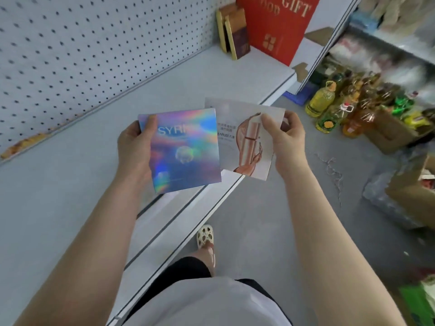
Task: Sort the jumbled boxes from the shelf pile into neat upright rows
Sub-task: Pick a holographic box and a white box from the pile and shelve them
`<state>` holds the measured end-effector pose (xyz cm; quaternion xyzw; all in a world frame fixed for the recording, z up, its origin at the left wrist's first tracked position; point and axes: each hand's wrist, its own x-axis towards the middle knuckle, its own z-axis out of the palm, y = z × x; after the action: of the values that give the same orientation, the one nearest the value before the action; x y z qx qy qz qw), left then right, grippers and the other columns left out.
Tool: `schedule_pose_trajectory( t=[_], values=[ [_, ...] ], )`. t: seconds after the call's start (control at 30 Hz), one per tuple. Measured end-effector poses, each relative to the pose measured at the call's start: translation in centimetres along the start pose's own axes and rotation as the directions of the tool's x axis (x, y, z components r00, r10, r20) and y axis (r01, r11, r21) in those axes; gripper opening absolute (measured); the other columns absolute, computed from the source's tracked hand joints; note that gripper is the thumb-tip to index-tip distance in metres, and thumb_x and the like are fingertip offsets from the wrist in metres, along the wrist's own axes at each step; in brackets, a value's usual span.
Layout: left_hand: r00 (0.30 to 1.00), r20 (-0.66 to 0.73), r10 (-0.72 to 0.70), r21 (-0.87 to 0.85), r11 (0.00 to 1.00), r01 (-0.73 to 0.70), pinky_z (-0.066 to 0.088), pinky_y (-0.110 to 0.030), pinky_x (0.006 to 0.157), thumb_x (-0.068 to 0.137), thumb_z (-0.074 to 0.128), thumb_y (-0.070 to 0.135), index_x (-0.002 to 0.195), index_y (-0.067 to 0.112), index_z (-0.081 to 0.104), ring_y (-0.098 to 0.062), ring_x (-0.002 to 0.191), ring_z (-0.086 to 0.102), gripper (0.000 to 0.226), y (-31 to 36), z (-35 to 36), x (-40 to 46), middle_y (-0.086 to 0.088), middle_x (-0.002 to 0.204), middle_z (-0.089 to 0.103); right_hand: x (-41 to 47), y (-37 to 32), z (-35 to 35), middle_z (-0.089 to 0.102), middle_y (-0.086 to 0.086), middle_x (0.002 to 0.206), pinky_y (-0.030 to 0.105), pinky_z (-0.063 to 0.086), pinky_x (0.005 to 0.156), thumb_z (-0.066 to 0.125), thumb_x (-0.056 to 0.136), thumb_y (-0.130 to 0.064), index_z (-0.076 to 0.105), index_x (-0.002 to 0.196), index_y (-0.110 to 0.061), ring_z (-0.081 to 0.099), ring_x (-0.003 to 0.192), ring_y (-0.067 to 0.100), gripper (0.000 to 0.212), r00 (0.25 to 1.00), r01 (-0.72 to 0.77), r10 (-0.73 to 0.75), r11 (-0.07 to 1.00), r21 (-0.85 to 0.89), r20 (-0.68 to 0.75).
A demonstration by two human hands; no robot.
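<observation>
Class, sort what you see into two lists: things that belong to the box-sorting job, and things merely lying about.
Job: holographic box in left hand; white box in right hand; upright brown boxes; red gift box; shelf.

Lying about: oil bottles; cardboard cartons.

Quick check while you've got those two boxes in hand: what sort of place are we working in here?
Most likely a small shop or its stockroom. A pegboard-backed retail shelf carries a red gift box and upright brown boxes, and bottles of cooking oil stand on the floor beside open cardboard cartons.
</observation>
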<state>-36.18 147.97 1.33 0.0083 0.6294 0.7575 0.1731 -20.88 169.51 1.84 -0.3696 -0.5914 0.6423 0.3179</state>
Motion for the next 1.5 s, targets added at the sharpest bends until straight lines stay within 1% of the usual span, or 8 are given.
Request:
schedule_pose_trajectory(
  t=[0.13,0.33,0.47,0.77,0.9,1.2,1.43,1.5],
  values=[
    [0.996,-0.087,0.009,-0.046,0.999,-0.013,0.056,-0.027,0.063,0.093,0.062,0.021,0.078,0.015,0.065,-0.011,0.059,0.063,0.016,1.0,1.8,5.8,0.005,0.066,0.069,7.8,-1.3,3.9,0.071,0.005,0.093,0.035,0.058,0.068,0.075,0.086,-0.021,0.055,0.111,-0.013,0.072,0.079,0.019,0.033,0.997,-0.003,0.002,1.0,0.018,0.083],
    [0.975,-0.221,0.027,-0.056,0.998,-0.04,0.055,-0.028,0.065,0.093,0.063,0.021,0.084,0.015,0.067,-0.012,0.061,0.064,0.012,2.5,3.0,11.8,0.003,0.072,0.069,17.1,-2.7,8.7,0.065,0.019,0.096,0.048,0.059,0.072,0.076,0.084,-0.029,0.051,0.118,-0.011,0.068,0.079,0.029,0.046,0.968,-0.004,0.021,0.997,-0.071,0.249],
    [0.95,-0.306,0.064,-0.01,0.997,-0.07,0.052,-0.031,0.069,0.093,0.063,0.026,0.083,0.016,0.068,-0.018,0.068,0.06,0.015,2.5,3.4,13.8,-0.004,0.079,0.067,23.6,-2.9,11.9,0.064,0.01,0.091,0.038,0.059,0.07,0.074,0.086,-0.022,0.052,0.115,-0.011,0.067,0.077,0.023,0.037,0.941,0.007,0.012,0.998,-0.056,0.338],
    [0.822,-0.564,0.077,-0.053,0.99,-0.13,0.038,-0.044,0.072,0.073,0.073,0.051,0.093,0.01,0.064,-0.025,0.079,0.043,0.047,0.9,7.5,15.7,-0.014,0.084,0.048,38.3,-2.7,19.3,0.071,-0.001,0.103,0.033,0.058,0.081,0.074,0.087,-0.021,0.057,0.118,-0.015,0.071,0.094,0.02,0.035,0.763,-0.024,0.104,0.991,-0.132,0.638],
    [0.76,-0.648,0.044,-0.08,0.989,-0.125,0.045,-0.044,0.075,0.076,0.073,0.043,0.084,0.013,0.068,-0.025,0.08,0.052,0.032,0.4,10.6,16.6,-0.015,0.084,0.059,42.4,-2.4,21.7,0.07,-0.003,0.109,0.033,0.059,0.085,0.071,0.089,-0.033,0.059,0.125,-0.022,0.068,0.099,0.016,0.04,0.74,0.171,0.07,0.942,-0.287,0.669],
    [0.721,-0.691,0.053,-0.062,0.989,-0.133,0.051,-0.039,0.073,0.093,0.063,0.028,0.085,0.011,0.066,-0.023,0.074,0.058,0.019,-0.4,14.4,17.8,-0.01,0.082,0.065,45.3,-1.9,23.3,0.059,0.006,0.12,0.043,0.059,0.084,0.07,0.081,-0.041,0.047,0.12,-0.042,0.066,0.099,0.02,0.046,0.752,0.243,0.011,0.925,-0.293,0.659],
    [0.715,-0.697,0.055,-0.059,0.989,-0.134,0.053,-0.04,0.074,0.091,0.065,0.03,0.086,0.011,0.067,-0.024,0.074,0.059,0.019,-0.4,14.9,18.4,-0.009,0.082,0.067,45.6,-1.7,23.6,0.06,0.001,0.119,0.033,0.055,0.085,0.067,0.09,-0.035,0.045,0.133,-0.03,0.063,0.103,0.018,0.048,0.721,0.315,0.014,0.883,-0.346,0.692],
    [0.722,-0.69,0.051,-0.067,0.989,-0.134,0.052,-0.041,0.075,0.086,0.066,0.035,0.087,0.011,0.067,-0.024,0.075,0.059,0.024,-0.4,14.9,18.3,-0.01,0.084,0.066,45.0,-1.9,23.3,0.059,0.002,0.123,0.034,0.052,0.092,0.064,0.092,-0.032,0.044,0.136,-0.023,0.06,0.109,0.019,0.049,0.738,0.437,-0.082,0.814,-0.382,0.67]
  ],
)
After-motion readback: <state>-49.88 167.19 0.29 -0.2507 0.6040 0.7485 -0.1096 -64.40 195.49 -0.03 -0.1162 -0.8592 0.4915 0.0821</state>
